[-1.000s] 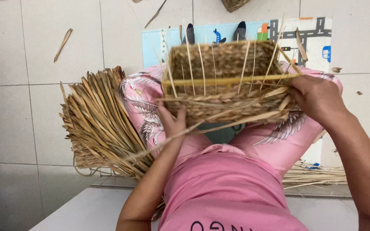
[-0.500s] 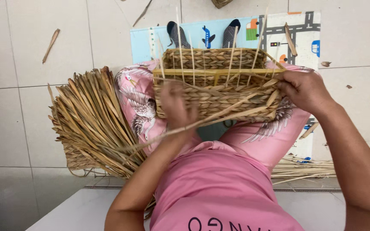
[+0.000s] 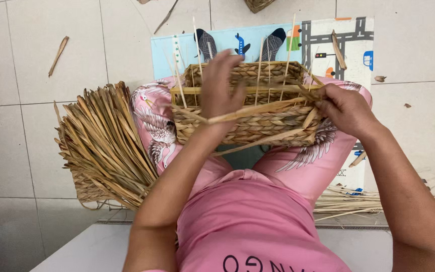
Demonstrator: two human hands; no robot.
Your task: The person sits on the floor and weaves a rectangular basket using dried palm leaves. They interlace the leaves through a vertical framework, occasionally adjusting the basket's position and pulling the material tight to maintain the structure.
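A half-woven rectangular straw basket [image 3: 258, 128] rests on my lap, with thin upright stakes sticking up from its rim. My left hand [image 3: 220, 85] lies over the middle of the front wall. Its fingers stretch out toward the basket's inside, and its back faces the camera. A long flat straw strand [image 3: 273, 107] runs across the front wall beneath that hand. My right hand [image 3: 343, 108] grips the basket's right corner, where the strand ends. I cannot tell whether the left palm pinches the strand.
A thick bundle of dried straw [image 3: 101, 146] lies on the tiled floor to my left. A printed play mat [image 3: 328, 40] lies beyond the basket under my socked feet [image 3: 205, 40]. Loose strands [image 3: 368, 201] lie at the right. A white surface [image 3: 91, 249] is at the bottom left.
My left hand has risen from the basket's lower left front to the middle of the front wall, fingers stretched out. The right hand has stayed on the right corner.
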